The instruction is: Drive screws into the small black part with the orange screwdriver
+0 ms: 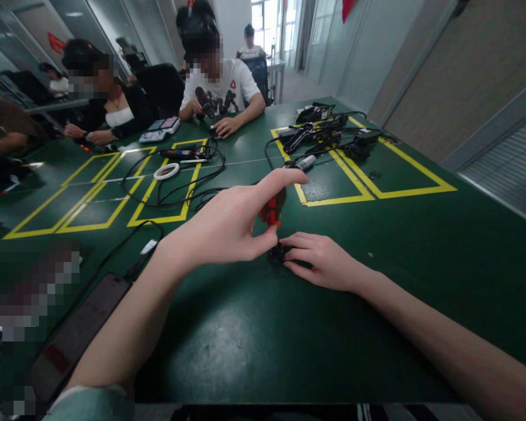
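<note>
My left hand [228, 225] is closed around the handle of a red-and-black screwdriver [273, 211], with the index finger stretched over its top. The tool stands roughly upright, and its lower end is hidden behind my thumb. Directly below it, a small round black part [276, 254] lies on the green table [263, 327]. The fingertips of my right hand [322, 257] press against the right side of this part and hold it there. Its exact kind is too small and too covered to make out.
Beyond my hands lie tangled black cables and adapters [315, 131] and a white ring [166, 171] among more cables. Yellow tape [337, 202] marks rectangles on the table. A phone [81, 333] lies beside my left forearm. Across the table, a co-worker [228, 88] holds a dark tool.
</note>
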